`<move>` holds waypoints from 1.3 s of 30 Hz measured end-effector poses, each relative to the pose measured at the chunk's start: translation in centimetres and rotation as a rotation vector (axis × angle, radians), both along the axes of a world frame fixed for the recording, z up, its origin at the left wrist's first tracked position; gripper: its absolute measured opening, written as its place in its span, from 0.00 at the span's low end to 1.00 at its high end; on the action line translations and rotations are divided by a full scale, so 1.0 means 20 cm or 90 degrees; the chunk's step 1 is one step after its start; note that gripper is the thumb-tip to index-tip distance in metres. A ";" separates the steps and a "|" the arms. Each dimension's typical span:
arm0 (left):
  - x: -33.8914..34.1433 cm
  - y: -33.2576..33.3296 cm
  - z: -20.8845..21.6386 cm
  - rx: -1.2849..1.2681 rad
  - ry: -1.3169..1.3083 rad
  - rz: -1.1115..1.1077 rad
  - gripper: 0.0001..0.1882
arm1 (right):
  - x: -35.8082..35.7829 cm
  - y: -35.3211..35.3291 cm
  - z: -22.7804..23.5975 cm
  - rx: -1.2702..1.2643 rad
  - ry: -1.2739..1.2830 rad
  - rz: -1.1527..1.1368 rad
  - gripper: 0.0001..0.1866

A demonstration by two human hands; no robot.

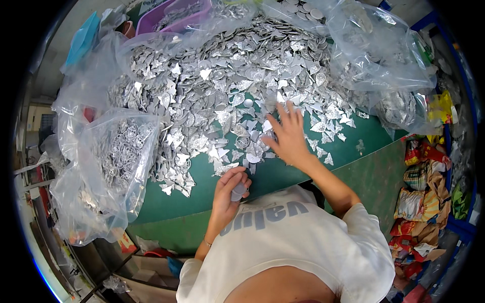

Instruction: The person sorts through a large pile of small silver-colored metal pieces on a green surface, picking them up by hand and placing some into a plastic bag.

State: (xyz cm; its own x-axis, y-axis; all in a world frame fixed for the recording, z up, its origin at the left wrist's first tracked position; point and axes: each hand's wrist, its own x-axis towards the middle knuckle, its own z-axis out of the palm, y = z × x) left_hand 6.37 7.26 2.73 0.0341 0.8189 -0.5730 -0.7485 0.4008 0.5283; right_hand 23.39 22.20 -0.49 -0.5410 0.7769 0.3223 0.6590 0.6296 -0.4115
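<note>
My left hand (226, 189) is closed around a few flat, round grey metal discs (239, 191), close to the near edge of the green table (275, 179). Farther forward and to the right, my right hand (292, 139) has its fingers spread over loose silver metal pieces, partly blurred at the fingertips. I see nothing gripped in it. In front of both hands spreads a large heap of flat silver metal pieces (212, 86), many pointed or leaf-shaped, some round. A pale round disc (253, 157) lies between the two hands.
At the left, a clear plastic bag (146, 144) holds ring-like metal pieces. More clear bags (379, 55) sit at the far right. A purple bin (143, 20) and a blue container (83, 38) stand at the back. Colourful packages (409, 204) fill a blue-framed rack on the right.
</note>
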 end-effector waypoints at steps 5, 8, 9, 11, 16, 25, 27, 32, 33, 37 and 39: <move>0.00 0.01 0.00 0.000 0.002 -0.010 0.10 | -0.10 -0.15 0.04 -0.117 0.120 0.138 0.23; -0.01 0.02 0.01 0.017 -0.006 0.001 0.10 | -0.03 -0.13 0.08 -0.080 0.161 0.036 0.19; 0.00 0.01 0.01 0.025 -0.009 0.007 0.10 | 0.01 -0.12 0.09 -0.050 0.155 -0.020 0.17; 0.01 0.02 0.00 0.025 -0.006 0.000 0.11 | 0.09 -0.07 0.10 0.036 0.048 -0.187 0.16; 0.06 0.09 0.01 0.035 0.016 -0.030 0.13 | 0.08 -0.10 0.07 0.013 -0.020 -0.224 0.20; 0.09 0.12 0.01 0.045 -0.020 -0.035 0.14 | 0.02 -0.09 0.04 -0.067 0.124 -0.294 0.17; 0.09 0.12 0.02 0.048 -0.027 -0.034 0.14 | 0.00 -0.10 0.05 -0.087 0.168 -0.284 0.15; 0.08 0.12 0.02 0.048 -0.031 -0.025 0.14 | 0.03 -0.09 0.05 -0.094 0.276 -0.211 0.10; 0.08 0.12 0.02 0.048 -0.031 -0.022 0.14 | 0.04 -0.08 0.07 -0.098 0.323 -0.217 0.09; 0.08 0.15 0.02 0.053 -0.033 -0.042 0.15 | 0.11 -0.07 0.17 -0.208 0.449 -0.235 0.07; 0.10 0.20 0.05 0.049 -0.043 -0.054 0.17 | 0.07 -0.11 0.20 -0.438 0.611 -0.140 0.07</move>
